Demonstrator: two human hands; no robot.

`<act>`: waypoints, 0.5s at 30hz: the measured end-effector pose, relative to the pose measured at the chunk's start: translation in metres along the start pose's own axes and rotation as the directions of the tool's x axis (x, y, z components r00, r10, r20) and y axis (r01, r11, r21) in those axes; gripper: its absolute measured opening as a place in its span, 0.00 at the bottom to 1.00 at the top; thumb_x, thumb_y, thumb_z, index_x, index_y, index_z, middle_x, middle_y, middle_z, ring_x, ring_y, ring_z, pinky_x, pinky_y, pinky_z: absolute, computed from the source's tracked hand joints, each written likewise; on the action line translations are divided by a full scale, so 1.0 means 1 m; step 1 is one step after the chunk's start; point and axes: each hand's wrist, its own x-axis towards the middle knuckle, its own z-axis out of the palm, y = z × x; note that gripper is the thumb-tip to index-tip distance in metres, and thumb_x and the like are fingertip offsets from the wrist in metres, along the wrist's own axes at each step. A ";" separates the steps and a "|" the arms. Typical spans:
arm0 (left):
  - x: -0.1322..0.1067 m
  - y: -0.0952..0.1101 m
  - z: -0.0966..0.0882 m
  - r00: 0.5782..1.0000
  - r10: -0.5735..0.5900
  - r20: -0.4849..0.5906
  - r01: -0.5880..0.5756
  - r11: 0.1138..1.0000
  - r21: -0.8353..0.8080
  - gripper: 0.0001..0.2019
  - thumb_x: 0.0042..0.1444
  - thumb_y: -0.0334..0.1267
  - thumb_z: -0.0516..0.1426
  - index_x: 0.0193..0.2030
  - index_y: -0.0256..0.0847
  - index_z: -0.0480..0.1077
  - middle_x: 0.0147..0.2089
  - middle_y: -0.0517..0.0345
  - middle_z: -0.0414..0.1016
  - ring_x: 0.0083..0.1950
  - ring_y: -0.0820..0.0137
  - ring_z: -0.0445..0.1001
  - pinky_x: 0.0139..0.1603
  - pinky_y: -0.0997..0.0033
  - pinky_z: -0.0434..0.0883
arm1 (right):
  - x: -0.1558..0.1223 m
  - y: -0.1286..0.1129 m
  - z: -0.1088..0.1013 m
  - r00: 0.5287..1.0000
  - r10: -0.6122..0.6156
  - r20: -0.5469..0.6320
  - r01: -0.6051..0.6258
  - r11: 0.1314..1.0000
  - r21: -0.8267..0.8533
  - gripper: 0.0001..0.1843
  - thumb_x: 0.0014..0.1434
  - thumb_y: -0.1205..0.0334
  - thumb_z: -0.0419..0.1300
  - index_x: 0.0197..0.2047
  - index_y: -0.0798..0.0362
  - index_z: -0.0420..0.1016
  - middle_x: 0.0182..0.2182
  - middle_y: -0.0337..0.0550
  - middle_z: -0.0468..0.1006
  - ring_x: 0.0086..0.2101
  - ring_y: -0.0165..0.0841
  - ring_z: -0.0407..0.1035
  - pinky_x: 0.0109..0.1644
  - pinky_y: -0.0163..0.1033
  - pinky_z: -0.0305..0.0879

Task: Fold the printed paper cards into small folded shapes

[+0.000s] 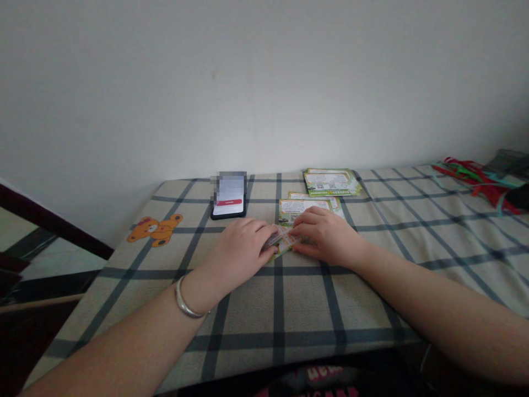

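Between my two hands, near the middle of the table, is a printed paper card (282, 242) with white, red and green on it. My left hand (243, 245), with a silver bangle at the wrist, grips the card's left side between thumb and fingers. Over its right side my right hand (326, 237) is closed, its fingertips on the paper. The hands partly cover the card, so its whole shape is hidden. Just beyond my right hand lie more printed cards (303, 206), overlapping. A stack of similar cards (333, 183) rests farther back, close to the wall.
A phone (229, 196) with a lit screen stands tilted at the back left. A flat orange bear figure (155, 230) lies near the checked tablecloth's (165, 300) left edge. Coloured strips (475, 179) and dark items are heaped at the far right. A white wall (264, 88) borders the back.
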 end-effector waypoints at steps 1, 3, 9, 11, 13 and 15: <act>0.000 -0.001 0.000 1.000 -0.002 -0.004 0.002 1.000 -0.011 0.13 0.58 0.39 0.58 0.50 0.40 0.70 0.46 0.53 0.75 0.48 0.60 0.71 0.50 0.57 0.68 | 0.000 0.000 0.000 1.000 -0.005 -0.013 0.005 1.000 0.018 0.14 0.59 0.54 0.60 0.44 0.53 0.78 0.43 0.46 0.77 0.44 0.40 0.66 0.49 0.45 0.63; 0.001 -0.003 0.000 1.000 0.002 -0.016 -0.003 0.999 -0.045 0.11 0.58 0.37 0.59 0.48 0.41 0.71 0.46 0.54 0.76 0.48 0.61 0.72 0.50 0.58 0.69 | 0.000 0.000 0.001 0.999 -0.023 -0.027 0.024 0.999 0.044 0.14 0.59 0.55 0.60 0.45 0.53 0.77 0.44 0.45 0.77 0.45 0.39 0.67 0.50 0.45 0.63; 0.003 -0.009 0.006 1.000 0.025 -0.017 -0.027 0.992 -0.124 0.11 0.58 0.35 0.58 0.48 0.41 0.72 0.48 0.55 0.76 0.50 0.63 0.72 0.53 0.60 0.68 | -0.001 0.000 0.004 0.996 -0.073 -0.048 0.075 0.996 0.043 0.11 0.60 0.58 0.58 0.43 0.52 0.77 0.42 0.43 0.79 0.45 0.37 0.68 0.50 0.43 0.63; 0.003 -0.009 0.006 0.999 0.036 -0.003 -0.036 0.992 -0.125 0.11 0.59 0.36 0.57 0.48 0.41 0.71 0.49 0.55 0.75 0.51 0.63 0.71 0.54 0.60 0.68 | -0.001 -0.001 0.004 0.995 -0.089 -0.047 0.090 0.996 0.020 0.11 0.62 0.58 0.57 0.42 0.52 0.78 0.40 0.42 0.79 0.44 0.37 0.69 0.49 0.43 0.63; 0.003 -0.008 0.005 0.999 0.046 0.006 -0.045 0.991 -0.123 0.12 0.61 0.40 0.56 0.49 0.41 0.71 0.49 0.55 0.75 0.51 0.62 0.70 0.54 0.59 0.68 | -0.001 -0.002 0.002 0.994 -0.103 -0.041 0.103 0.994 -0.021 0.11 0.64 0.59 0.55 0.41 0.52 0.78 0.37 0.43 0.80 0.43 0.36 0.69 0.47 0.42 0.63; 0.003 -0.008 0.004 0.998 0.053 0.016 -0.050 0.992 -0.118 0.15 0.60 0.44 0.57 0.50 0.41 0.71 0.51 0.54 0.74 0.52 0.61 0.70 0.54 0.57 0.67 | 0.000 -0.004 0.001 0.992 -0.127 -0.022 0.125 0.989 -0.074 0.12 0.65 0.60 0.53 0.40 0.53 0.78 0.36 0.43 0.80 0.41 0.36 0.70 0.45 0.41 0.63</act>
